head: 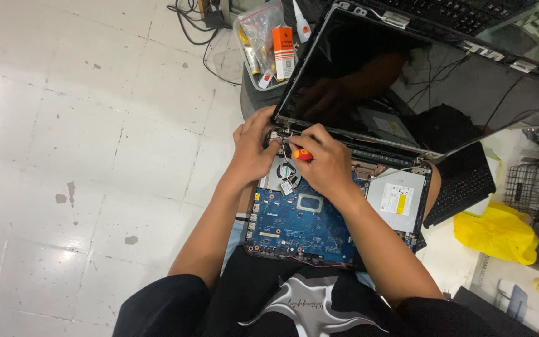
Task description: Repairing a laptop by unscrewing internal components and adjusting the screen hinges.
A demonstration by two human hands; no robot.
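Seemingly on the person's lap, above a tiled floor (63, 125), an opened laptop (338, 206) lies with its bottom cover off and its blue board (294, 228) bare.

Head view: the right hand (324, 163) is closed around a small screwdriver (302, 154) with a red and orange handle, its tip pointing down at the left hinge (280, 133), where the screen (407, 75) meets the base. The left hand (254, 150) is curled over the laptop's far left corner, fingers pressed against the hinge bracket; whether it pinches anything small I cannot tell. A round fan (285, 171) sits just below both hands, partly hidden by them. To the right, a silver drive (399, 198) fills the laptop's other side.

My judgement on handling: the laptop is stiff and fairly heavy, but the tilted screen looks loose on its hinges and could swing, so it wants support by the frame edge, never by the dark glass. The board is fragile; fingers belong on the base's plastic rim, not on the chips or the thin wires. The screwdriver is light, with a slim handle that calls for a fingertip grip.

Nearby are a clear box (263, 50) of small tubes, a black keyboard (463, 181), a yellow bag (497, 231) and a wire basket (538, 187).
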